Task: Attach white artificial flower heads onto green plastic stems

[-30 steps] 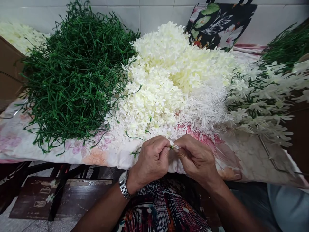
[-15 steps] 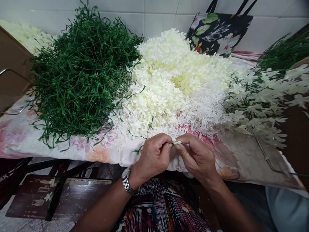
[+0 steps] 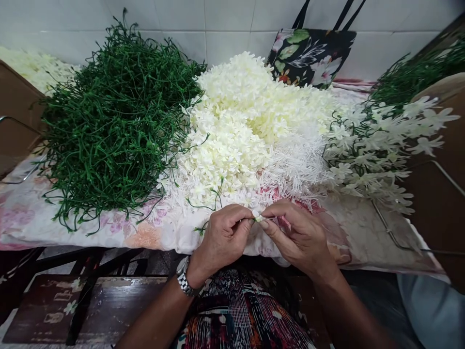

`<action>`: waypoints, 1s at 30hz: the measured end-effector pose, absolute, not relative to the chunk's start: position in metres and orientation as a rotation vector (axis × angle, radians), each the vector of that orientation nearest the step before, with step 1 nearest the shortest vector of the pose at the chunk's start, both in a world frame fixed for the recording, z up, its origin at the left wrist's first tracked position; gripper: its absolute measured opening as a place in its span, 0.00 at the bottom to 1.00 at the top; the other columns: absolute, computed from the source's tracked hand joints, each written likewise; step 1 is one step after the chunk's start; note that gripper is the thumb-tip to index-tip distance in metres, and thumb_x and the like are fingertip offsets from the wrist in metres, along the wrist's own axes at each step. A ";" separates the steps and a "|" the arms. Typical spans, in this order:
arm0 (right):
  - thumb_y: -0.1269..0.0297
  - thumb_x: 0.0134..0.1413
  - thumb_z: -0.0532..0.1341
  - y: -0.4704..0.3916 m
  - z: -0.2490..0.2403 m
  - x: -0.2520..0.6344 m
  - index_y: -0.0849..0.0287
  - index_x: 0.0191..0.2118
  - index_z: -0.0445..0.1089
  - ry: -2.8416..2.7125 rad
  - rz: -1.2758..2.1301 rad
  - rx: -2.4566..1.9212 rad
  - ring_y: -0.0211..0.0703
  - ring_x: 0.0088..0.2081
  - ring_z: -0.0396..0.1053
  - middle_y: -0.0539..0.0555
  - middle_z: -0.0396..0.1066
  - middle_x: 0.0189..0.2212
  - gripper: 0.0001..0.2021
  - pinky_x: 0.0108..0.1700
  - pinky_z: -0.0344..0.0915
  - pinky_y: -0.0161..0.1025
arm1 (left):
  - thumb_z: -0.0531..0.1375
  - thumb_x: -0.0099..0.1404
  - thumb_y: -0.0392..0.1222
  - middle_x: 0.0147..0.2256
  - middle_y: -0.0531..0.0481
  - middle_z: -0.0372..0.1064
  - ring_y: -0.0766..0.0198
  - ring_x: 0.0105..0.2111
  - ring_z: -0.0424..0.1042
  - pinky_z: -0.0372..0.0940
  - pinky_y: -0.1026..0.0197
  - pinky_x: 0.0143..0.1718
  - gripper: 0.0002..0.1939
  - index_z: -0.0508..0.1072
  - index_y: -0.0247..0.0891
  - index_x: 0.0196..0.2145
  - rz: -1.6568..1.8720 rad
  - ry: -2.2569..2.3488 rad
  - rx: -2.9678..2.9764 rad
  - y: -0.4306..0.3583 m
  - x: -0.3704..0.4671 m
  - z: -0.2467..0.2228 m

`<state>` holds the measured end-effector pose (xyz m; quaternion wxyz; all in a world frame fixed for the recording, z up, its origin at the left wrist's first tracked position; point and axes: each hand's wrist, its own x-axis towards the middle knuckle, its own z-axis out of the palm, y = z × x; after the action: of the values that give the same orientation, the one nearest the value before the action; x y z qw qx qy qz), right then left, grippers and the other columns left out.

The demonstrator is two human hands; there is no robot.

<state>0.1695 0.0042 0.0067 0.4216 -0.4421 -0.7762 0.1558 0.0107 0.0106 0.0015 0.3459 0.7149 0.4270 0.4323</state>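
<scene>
Fitting, prob., a white flower (image 3: 257,216) onto a green stem (image 3: 201,229), nr side of pale blossom pile (image 3: 232,145). L hand (image 3: 227,232) pinches stem, R hand (image 3: 300,235) pinches flower. Next move likely calls for steady fingertips, both pcs. aligned.

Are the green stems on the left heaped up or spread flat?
Heaped up: the green stems form a tall, tangled mound rising well above the flowered cloth under it.
</scene>
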 end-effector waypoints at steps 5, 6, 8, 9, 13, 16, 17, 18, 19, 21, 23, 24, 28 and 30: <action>0.72 0.54 0.56 0.005 0.001 0.167 0.57 0.31 0.63 -1.923 0.451 -1.103 0.34 0.24 0.64 0.48 0.66 0.23 0.03 0.25 0.61 0.32 | 0.51 0.58 0.28 0.19 0.57 0.59 0.71 0.19 0.58 0.54 0.68 0.21 0.10 0.64 0.36 0.22 1.041 1.130 1.897 0.010 0.012 0.003; 0.72 0.55 0.56 0.005 0.000 0.166 0.58 0.31 0.63 -1.918 0.466 -1.104 0.34 0.24 0.64 0.48 0.65 0.23 0.04 0.25 0.60 0.31 | 0.51 0.57 0.28 0.19 0.57 0.58 0.71 0.19 0.58 0.54 0.68 0.21 0.10 0.64 0.36 0.22 1.024 1.137 1.902 0.010 0.012 0.003; 0.73 0.55 0.55 0.005 -0.002 0.164 0.58 0.31 0.62 -1.922 0.481 -1.103 0.33 0.24 0.64 0.48 0.65 0.23 0.04 0.25 0.60 0.31 | 0.50 0.57 0.28 0.18 0.57 0.57 0.72 0.19 0.57 0.53 0.68 0.21 0.10 0.63 0.36 0.21 1.004 1.148 1.911 0.010 0.011 0.003; 0.73 0.55 0.55 0.005 -0.003 0.164 0.58 0.31 0.62 -1.930 0.481 -1.100 0.33 0.23 0.63 0.48 0.64 0.23 0.04 0.25 0.60 0.31 | 0.50 0.57 0.28 0.18 0.57 0.57 0.72 0.19 0.57 0.53 0.68 0.21 0.10 0.62 0.36 0.21 1.001 1.153 1.915 0.011 0.011 0.003; 0.73 0.55 0.54 0.007 -0.005 0.159 0.58 0.30 0.61 -1.954 0.460 -1.109 0.33 0.22 0.62 0.48 0.63 0.22 0.04 0.24 0.59 0.30 | 0.50 0.56 0.28 0.18 0.58 0.55 0.72 0.18 0.55 0.51 0.68 0.20 0.10 0.60 0.37 0.20 1.009 1.193 1.912 0.011 0.012 0.002; 0.72 0.55 0.54 0.008 -0.004 0.156 0.57 0.30 0.60 -1.957 0.435 -1.132 0.33 0.22 0.61 0.47 0.62 0.22 0.05 0.23 0.59 0.31 | 0.50 0.56 0.29 0.17 0.58 0.54 0.72 0.18 0.55 0.51 0.68 0.20 0.09 0.60 0.37 0.20 1.016 1.236 1.895 0.011 0.012 0.001; 0.72 0.55 0.54 0.008 -0.004 0.155 0.57 0.30 0.60 -1.959 0.423 -1.137 0.33 0.22 0.61 0.47 0.62 0.22 0.05 0.23 0.59 0.31 | 0.50 0.56 0.30 0.17 0.58 0.54 0.72 0.18 0.54 0.51 0.67 0.20 0.09 0.60 0.37 0.20 1.016 1.244 1.893 0.011 0.012 0.001; 0.73 0.55 0.53 0.008 -0.005 0.154 0.57 0.30 0.59 -1.962 0.409 -1.139 0.33 0.22 0.61 0.48 0.62 0.22 0.05 0.23 0.59 0.31 | 0.49 0.56 0.30 0.17 0.58 0.53 0.72 0.18 0.54 0.50 0.67 0.20 0.10 0.59 0.37 0.20 1.015 1.252 1.892 0.011 0.012 0.001; 0.73 0.55 0.53 0.008 -0.005 0.153 0.57 0.31 0.59 -1.965 0.395 -1.140 0.33 0.22 0.61 0.48 0.62 0.22 0.05 0.23 0.59 0.31 | 0.49 0.56 0.30 0.17 0.58 0.53 0.72 0.17 0.54 0.50 0.67 0.20 0.10 0.59 0.37 0.20 1.013 1.257 1.890 0.011 0.012 0.001; 0.73 0.55 0.53 0.008 -0.005 0.152 0.57 0.31 0.59 -1.967 0.374 -1.145 0.34 0.22 0.61 0.48 0.62 0.23 0.04 0.22 0.58 0.31 | 0.49 0.56 0.30 0.16 0.58 0.52 0.72 0.17 0.53 0.50 0.67 0.19 0.10 0.58 0.37 0.19 1.014 1.263 1.883 0.011 0.012 0.001; 0.73 0.55 0.53 0.008 -0.006 0.150 0.56 0.32 0.59 -1.965 0.368 -1.157 0.34 0.22 0.61 0.48 0.62 0.23 0.04 0.22 0.58 0.31 | 0.49 0.56 0.30 0.16 0.58 0.52 0.72 0.17 0.53 0.50 0.67 0.19 0.10 0.58 0.37 0.19 1.019 1.268 1.874 0.012 0.011 0.001; 0.73 0.55 0.53 0.008 -0.006 0.149 0.56 0.31 0.59 -1.964 0.368 -1.159 0.34 0.22 0.61 0.48 0.62 0.23 0.05 0.22 0.58 0.31 | 0.49 0.56 0.30 0.16 0.58 0.52 0.72 0.17 0.53 0.50 0.67 0.19 0.10 0.58 0.37 0.19 1.021 1.269 1.869 0.012 0.011 0.001; 0.74 0.55 0.53 0.008 -0.005 0.147 0.56 0.30 0.59 -1.969 0.363 -1.151 0.34 0.23 0.61 0.47 0.61 0.22 0.06 0.22 0.57 0.31 | 0.49 0.57 0.30 0.17 0.57 0.55 0.71 0.18 0.55 0.52 0.67 0.20 0.10 0.61 0.37 0.20 1.017 1.274 1.865 0.013 0.010 0.000; 0.74 0.55 0.53 0.009 -0.005 0.147 0.57 0.30 0.59 -1.970 0.363 -1.153 0.34 0.23 0.60 0.48 0.61 0.22 0.06 0.22 0.57 0.31 | 0.49 0.56 0.31 0.17 0.57 0.55 0.71 0.18 0.56 0.52 0.67 0.20 0.10 0.61 0.37 0.20 1.017 1.277 1.865 0.013 0.010 0.000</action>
<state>0.1467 0.0085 -0.0054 0.4033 -0.4565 -0.7800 0.1438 0.0102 0.0132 -0.0001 0.3256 0.7114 0.4873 0.3879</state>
